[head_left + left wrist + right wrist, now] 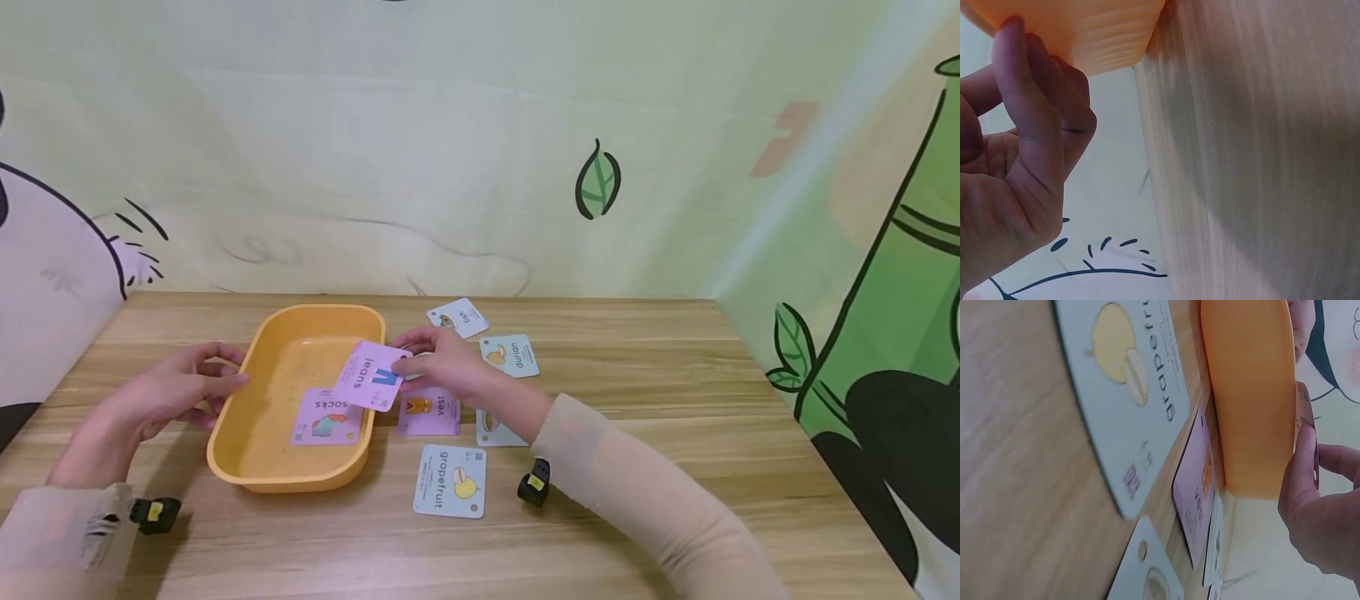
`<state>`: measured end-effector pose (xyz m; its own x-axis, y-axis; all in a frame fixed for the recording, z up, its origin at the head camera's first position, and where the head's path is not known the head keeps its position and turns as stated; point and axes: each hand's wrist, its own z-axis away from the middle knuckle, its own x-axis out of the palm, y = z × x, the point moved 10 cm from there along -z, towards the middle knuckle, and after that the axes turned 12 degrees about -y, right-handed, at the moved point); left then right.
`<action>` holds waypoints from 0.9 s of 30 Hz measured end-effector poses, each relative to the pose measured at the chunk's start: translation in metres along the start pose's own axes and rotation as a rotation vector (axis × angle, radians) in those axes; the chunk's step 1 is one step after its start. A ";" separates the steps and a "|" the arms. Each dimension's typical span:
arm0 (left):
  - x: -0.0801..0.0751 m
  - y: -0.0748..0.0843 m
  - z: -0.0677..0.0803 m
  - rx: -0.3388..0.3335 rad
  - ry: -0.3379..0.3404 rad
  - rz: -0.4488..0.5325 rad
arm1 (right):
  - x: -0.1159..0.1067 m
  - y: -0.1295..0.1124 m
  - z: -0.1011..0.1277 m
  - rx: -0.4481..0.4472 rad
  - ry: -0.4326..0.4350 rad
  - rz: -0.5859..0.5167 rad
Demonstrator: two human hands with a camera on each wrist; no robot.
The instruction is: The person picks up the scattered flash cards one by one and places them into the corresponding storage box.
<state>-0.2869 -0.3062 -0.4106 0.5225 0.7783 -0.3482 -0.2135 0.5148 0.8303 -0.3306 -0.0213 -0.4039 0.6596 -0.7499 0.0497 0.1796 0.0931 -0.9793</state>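
My right hand (pixel 450 367) pinches a purple card (pixel 362 377) printed "jeans" between thumb and fingers, over the right rim of an orange plastic tray (pixel 279 375). Inside that tray lies a purple "socks" card (pixel 327 418), one corner covered by the jeans card. At the tray's left side, my left hand (pixel 176 387) holds the rim, and the left wrist view shows its fingers (pixel 1029 94) against the outer wall. Just right of the tray, partly beneath the right hand, is a purple "vest" card (pixel 429 415).
Pale blue cards lie on the wooden table (pixel 637 400): "grapefruit" (pixel 450 481) in front, "durian" (pixel 510 356) and "fish" (pixel 459 317) farther back. Another blue card (pixel 498 429) is partly hidden by the right forearm. A printed cloth backdrop (pixel 450 167) rises behind the table.
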 end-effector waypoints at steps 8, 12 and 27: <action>0.000 -0.001 0.000 0.002 -0.004 0.007 | 0.011 -0.003 -0.009 -0.027 -0.011 0.020; 0.000 -0.001 0.000 0.009 -0.011 0.021 | 0.015 -0.001 -0.013 -0.032 -0.015 -0.006; 0.001 0.000 0.000 0.006 -0.015 0.027 | 0.017 0.001 -0.016 -0.011 0.007 0.166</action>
<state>-0.2858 -0.3053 -0.4110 0.5289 0.7863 -0.3193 -0.2224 0.4916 0.8420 -0.3308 -0.0443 -0.4067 0.6747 -0.7293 -0.1139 0.0610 0.2089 -0.9760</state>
